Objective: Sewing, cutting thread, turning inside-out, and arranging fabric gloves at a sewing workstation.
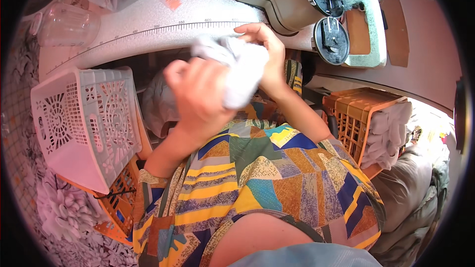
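A blurred bundle of white cloth [242,71] is between my two hands, just below the table's front edge. My left hand [200,89] is closed on its near left part, knuckles up and smeared by movement. My right hand [269,57] holds its right side, fingers curved over the top and partly hidden by the fabric. A printed measuring scale [183,25] runs along the edge of the white table [183,7] above them.
A machine [341,20] stands on the table's right, clear jars [69,27] at left. A white crate [81,128] sits over an orange one at left. An orange crate [356,118] of pale cloth pieces is at right, beside grey fabric [405,193].
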`<state>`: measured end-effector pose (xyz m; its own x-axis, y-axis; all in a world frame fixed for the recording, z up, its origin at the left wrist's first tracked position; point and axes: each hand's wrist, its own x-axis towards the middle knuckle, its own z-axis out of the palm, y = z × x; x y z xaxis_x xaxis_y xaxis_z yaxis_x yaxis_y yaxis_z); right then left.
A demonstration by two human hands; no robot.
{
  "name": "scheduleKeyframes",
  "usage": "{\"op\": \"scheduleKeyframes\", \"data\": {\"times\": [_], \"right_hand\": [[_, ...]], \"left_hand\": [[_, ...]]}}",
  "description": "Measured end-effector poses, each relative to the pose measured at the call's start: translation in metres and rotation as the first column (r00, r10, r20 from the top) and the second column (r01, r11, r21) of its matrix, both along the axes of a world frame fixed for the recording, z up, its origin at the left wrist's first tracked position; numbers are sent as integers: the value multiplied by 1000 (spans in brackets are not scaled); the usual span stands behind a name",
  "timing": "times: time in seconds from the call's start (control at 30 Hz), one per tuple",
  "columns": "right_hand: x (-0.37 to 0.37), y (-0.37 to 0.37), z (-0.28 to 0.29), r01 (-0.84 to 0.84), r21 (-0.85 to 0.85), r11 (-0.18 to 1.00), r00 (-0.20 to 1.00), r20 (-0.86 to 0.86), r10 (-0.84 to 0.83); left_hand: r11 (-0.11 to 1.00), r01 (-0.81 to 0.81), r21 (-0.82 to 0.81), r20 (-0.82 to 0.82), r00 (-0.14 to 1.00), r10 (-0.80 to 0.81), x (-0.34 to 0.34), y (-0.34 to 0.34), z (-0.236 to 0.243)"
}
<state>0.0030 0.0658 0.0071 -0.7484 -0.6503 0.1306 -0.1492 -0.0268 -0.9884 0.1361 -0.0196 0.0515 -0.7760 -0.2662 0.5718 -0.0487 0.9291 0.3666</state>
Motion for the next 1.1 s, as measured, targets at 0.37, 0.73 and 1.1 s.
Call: {"op": "scheduleKeyframes", "data": {"times": [0.37,0.73,1.1], "right_hand": [[-4,4,13,-119,-188,975,612,-787,-77],[-17,9,25,-369,-131,920,923,68,380],[-1,11,22,-437,-619,652,421,500,757]], "left_hand": [[1000,-9,14,-61,998,9,-7,2,1],[999,-8,44,1,1000,8,-5,-19,2],[561,19,828,96,980,-175,-20,-41,-4]]}}
